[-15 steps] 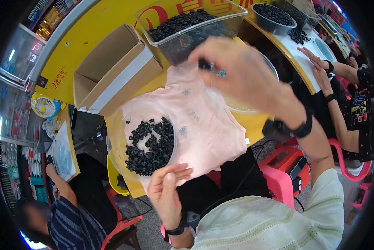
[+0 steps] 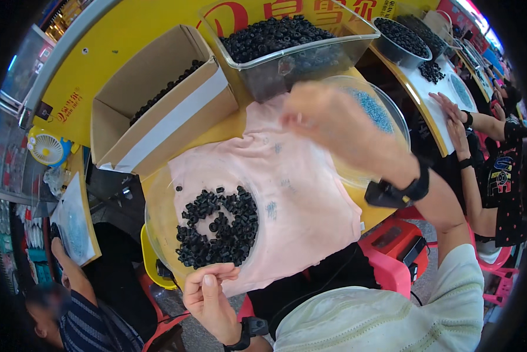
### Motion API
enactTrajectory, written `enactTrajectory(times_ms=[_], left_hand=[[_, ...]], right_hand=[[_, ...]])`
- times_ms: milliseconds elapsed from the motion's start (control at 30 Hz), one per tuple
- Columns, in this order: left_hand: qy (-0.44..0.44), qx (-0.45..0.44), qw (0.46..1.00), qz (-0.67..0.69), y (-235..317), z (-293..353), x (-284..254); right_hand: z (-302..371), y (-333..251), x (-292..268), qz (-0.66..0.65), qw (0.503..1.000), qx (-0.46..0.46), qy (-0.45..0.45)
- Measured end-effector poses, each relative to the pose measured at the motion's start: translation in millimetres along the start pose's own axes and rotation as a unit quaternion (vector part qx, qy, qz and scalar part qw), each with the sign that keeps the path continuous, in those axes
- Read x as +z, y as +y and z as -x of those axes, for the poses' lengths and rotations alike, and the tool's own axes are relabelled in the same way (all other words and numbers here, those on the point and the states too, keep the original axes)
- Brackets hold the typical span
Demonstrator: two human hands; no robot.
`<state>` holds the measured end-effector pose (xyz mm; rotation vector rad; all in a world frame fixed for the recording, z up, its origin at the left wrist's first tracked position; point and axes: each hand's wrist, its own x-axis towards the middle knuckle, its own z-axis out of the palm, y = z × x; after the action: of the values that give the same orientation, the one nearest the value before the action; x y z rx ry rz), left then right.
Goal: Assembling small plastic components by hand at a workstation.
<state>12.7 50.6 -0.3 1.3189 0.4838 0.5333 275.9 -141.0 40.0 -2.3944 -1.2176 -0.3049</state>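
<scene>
My right hand (image 2: 328, 126) is smeared by motion above the pink cloth (image 2: 298, 223), between the clear bin and a round clear tray of small bluish metal bits (image 2: 372, 111). Its fingers look curled, and what they hold, if anything, does not show. My left hand (image 2: 213, 299) hovers at the near edge of a round clear tray (image 2: 152, 205), fingers stretched out and thumb alongside, with nothing visible in them. In that tray lies a loose ring of small black cylindrical pieces (image 2: 240, 205).
Behind stand an open cardboard box (image 2: 169, 120) with black pieces inside and a clear plastic bin (image 2: 263, 79) heaped with black ring-shaped parts. Co-workers sit left and right at other tables. A small fan (image 2: 46, 146) stands at the left; a pink stool (image 2: 392, 270) is close by my right.
My right hand has come slightly down and right; the black piece seen in it earlier no longer shows. My left hand has moved left and down. The view has shifted, revealing more of the box's contents.
</scene>
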Motion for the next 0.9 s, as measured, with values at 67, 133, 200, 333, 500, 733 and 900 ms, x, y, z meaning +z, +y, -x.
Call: enactTrajectory(times_ms=[67,133,200,333,500,733,900], left_hand=[[-0.017,-0.005,1.0,-0.002,-1.0,-3.6,7.6],[-0.033,-0.017,0.999,-0.016,0.6,-4.7,12.8],[-0.042,-0.023,0.999,-0.02,-0.3,-4.6,15.5],[-0.046,-0.03,0.998,-0.001,-4.3,-4.3,15.8],[-0.061,-0.041,0.997,0.002,-8.0,-0.1,18.0],[-0.111,-0.044,0.993,0.021,-9.2,9.9,26.4],[-0.123,-0.036,0.991,0.041,-7.0,11.8,51.8]], right_hand=[[13.2,-5.2,27.6,0.047,0.997,-0.031,-0.06],[13.9,-3.1,48.4,0.094,0.987,-0.092,-0.095],[12.0,-2.3,53.3,0.142,0.978,-0.097,-0.116],[10.2,2.3,63.6,0.165,0.972,-0.098,-0.135],[11.9,0.4,67.5,0.179,0.973,-0.082,-0.123],[36.4,-43.7,16.1,-0.23,0.971,0.042,-0.055],[71.0,-65.2,4.1,-0.622,0.723,0.24,-0.182]])
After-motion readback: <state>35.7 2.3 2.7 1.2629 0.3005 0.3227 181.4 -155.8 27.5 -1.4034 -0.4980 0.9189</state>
